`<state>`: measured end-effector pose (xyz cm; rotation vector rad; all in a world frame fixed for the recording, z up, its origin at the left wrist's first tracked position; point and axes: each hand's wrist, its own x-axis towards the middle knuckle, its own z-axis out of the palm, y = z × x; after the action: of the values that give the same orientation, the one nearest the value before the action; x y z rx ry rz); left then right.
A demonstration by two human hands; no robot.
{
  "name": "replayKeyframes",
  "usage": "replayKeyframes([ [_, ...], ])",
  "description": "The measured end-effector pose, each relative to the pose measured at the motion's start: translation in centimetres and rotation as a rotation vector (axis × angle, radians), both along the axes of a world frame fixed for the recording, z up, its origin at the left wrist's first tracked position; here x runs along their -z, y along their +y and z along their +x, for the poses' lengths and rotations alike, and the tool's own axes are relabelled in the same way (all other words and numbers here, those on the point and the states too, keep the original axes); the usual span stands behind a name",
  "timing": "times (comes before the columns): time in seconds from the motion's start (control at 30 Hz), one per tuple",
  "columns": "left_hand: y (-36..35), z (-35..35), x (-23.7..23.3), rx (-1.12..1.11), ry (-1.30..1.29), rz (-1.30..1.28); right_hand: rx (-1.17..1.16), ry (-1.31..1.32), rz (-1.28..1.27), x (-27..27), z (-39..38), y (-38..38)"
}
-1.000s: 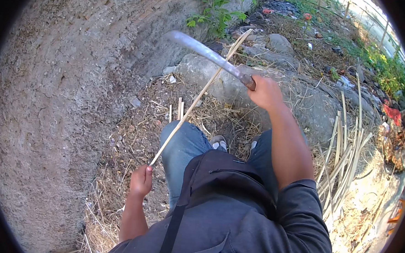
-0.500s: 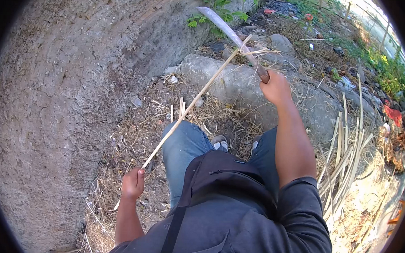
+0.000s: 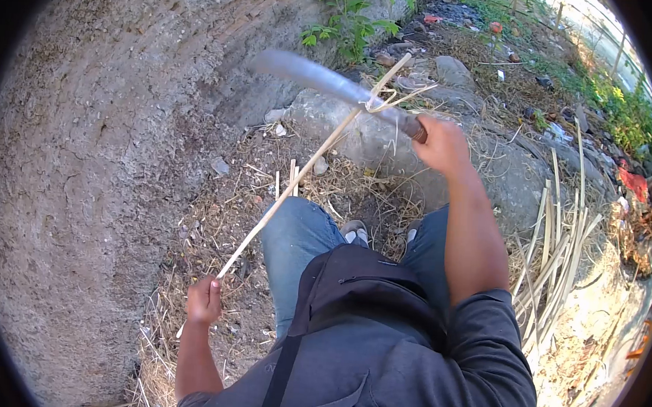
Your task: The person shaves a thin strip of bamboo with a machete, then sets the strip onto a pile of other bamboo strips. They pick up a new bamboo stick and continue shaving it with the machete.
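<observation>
My left hand [image 3: 204, 300] is closed around the lower end of a long pale strip [image 3: 290, 190], which slants up and away to the right. In my right hand [image 3: 443, 145] is the dark handle of a machete. Its blade [image 3: 310, 76] points to the left, slightly blurred, and crosses the strip near the strip's far end. Thin curled shavings [image 3: 401, 98] stand out from the strip beside the blade.
A rough wall [image 3: 107, 162] rises on the left. Beyond my knees lies a large stone block [image 3: 330, 115]. Several pale strips [image 3: 552, 252] are piled at the right. Green leaves [image 3: 350, 20] grow by the wall, and shavings litter the ground.
The blade has turned from pointing up and left to pointing more to the left, and has moved down along the strip. My left hand has shifted slightly left and down with the strip.
</observation>
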<state>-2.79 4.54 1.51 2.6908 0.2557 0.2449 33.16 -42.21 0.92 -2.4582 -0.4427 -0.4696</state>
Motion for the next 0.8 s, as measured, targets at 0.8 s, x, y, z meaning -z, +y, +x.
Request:
replayKeyframes([
  [0.8, -7.1, 5.7, 1.4, -0.2, -0.257, -0.01, 0.371, 0.163, 0.615, 2.8, 2.8, -1.1],
])
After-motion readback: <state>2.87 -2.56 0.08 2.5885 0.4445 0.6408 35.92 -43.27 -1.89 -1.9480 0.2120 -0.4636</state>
